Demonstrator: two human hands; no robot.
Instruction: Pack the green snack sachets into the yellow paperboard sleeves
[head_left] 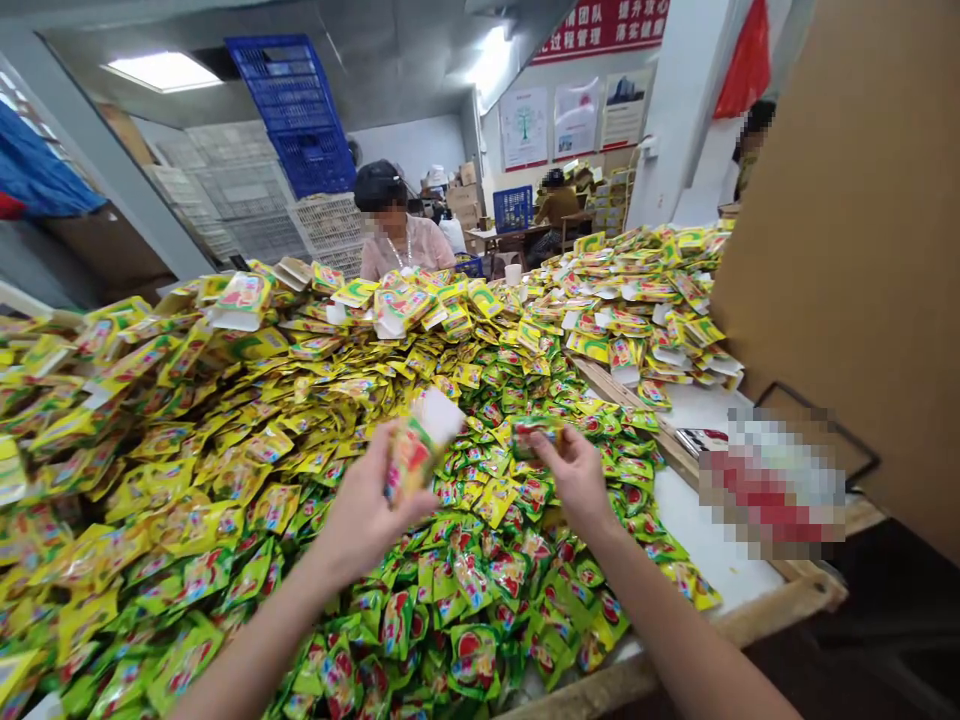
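My left hand (371, 510) grips a yellow-green packet (415, 455) with a white end, raising it above the heap. My right hand (576, 480) pinches a small green sachet (536, 432) between fingers and thumb. Below both hands spreads a large heap of yellow and green foil sachets (450, 520). Larger yellow-and-white packs (247, 305) lie along its far side. Both forearms reach in from the bottom of the view.
The heap lies on a white table (712, 530) with a wooden edge (750, 610). A large cardboard sheet (847, 220) stands at the right, beside a blurred red-and-white package (772, 485). A co-worker (397, 240) sits beyond the heap, with blue crates (296, 115) behind.
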